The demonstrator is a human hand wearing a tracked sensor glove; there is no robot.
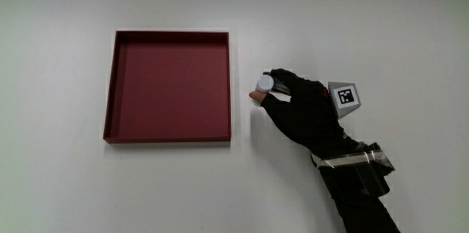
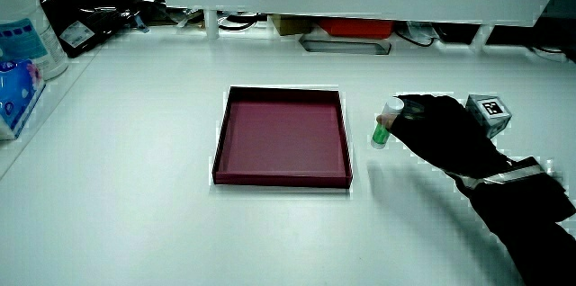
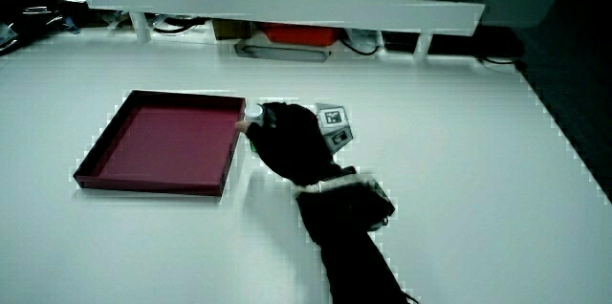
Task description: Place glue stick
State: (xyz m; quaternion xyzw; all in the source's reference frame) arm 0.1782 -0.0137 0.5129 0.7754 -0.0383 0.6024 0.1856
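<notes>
Seen from above in the main view, the gloved hand [image 1: 297, 108] is closing its fingertips around the glue stick [image 1: 264, 83], whose white cap is facing upward, just beside the red tray [image 1: 168, 34] at the tray's three o'clock and outside its wall. The patterned cube [image 1: 346, 97] is riding on the back of the hand, and the forearm is running off toward five o'clock across the white table [image 1: 73, 189]. In a side view, the glue stick [image 2: 387, 124] is standing close to upright, white cap above green body, with its base appearing to meet the table. The hand [image 2: 441, 133] is gripping it from its three o'clock, and the tray [image 2: 281, 181] is lying at its nine o'clock, near but not touching. The cube [image 2: 489, 111] is showing at the hand's two o'clock, the low partition [image 2: 360, 3] is crossing at the tray's twelve o'clock, and a wipes canister [image 2: 27, 34] is standing at the table's edge. In a side view from another angle, the hand [image 3: 292, 141] is covering most of the glue stick [image 3: 252, 113], leaving only the cap showing against the tray [image 3: 153, 182] corner.
</notes>
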